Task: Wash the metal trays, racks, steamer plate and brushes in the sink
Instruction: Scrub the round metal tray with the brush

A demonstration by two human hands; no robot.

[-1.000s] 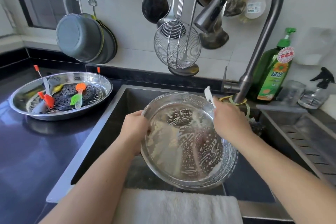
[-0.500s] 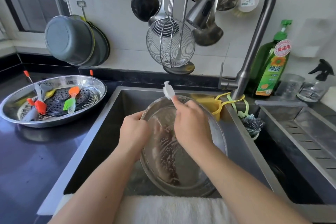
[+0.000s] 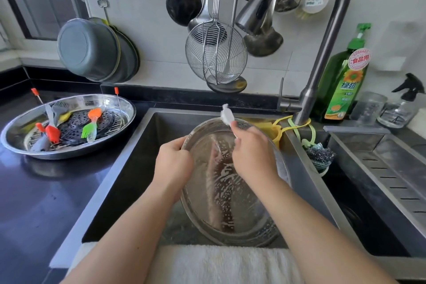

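**Desk:** What is in the hands?

**Photographer:** A round metal tray (image 3: 230, 191), streaked with soap suds, tilted up on edge inside the sink (image 3: 129, 168). The left hand (image 3: 173, 163) grips its left rim, fingers curled round the edge. The right hand (image 3: 252, 157) is clenched on a white cloth or scrubber (image 3: 227, 116), which pokes out above the knuckles at the tray's top rim; which of the two it is, I cannot tell.

**Desk:** And the rest of the washing?

**Photographer:** On the dark surface (image 3: 34, 203) to the left, well apart from the sink, sits a second metal tray (image 3: 18, 131). It holds a black perforated steamer plate (image 3: 73, 127) on a wire rack (image 3: 115, 120), with silicone brushes lying on top: one orange-red (image 3: 52, 134), one green (image 3: 88, 130), one orange (image 3: 95, 113).

**Desk:** Surroundings?

**Photographer:** A curved faucet (image 3: 322, 53) arches over the basin. A green bottle of dish soap (image 3: 343, 80) stands just behind its base. A wire skimmer (image 3: 215, 57) and ladles hang on the wall above. A white towel (image 3: 219, 263) lies across the sink's near edge.
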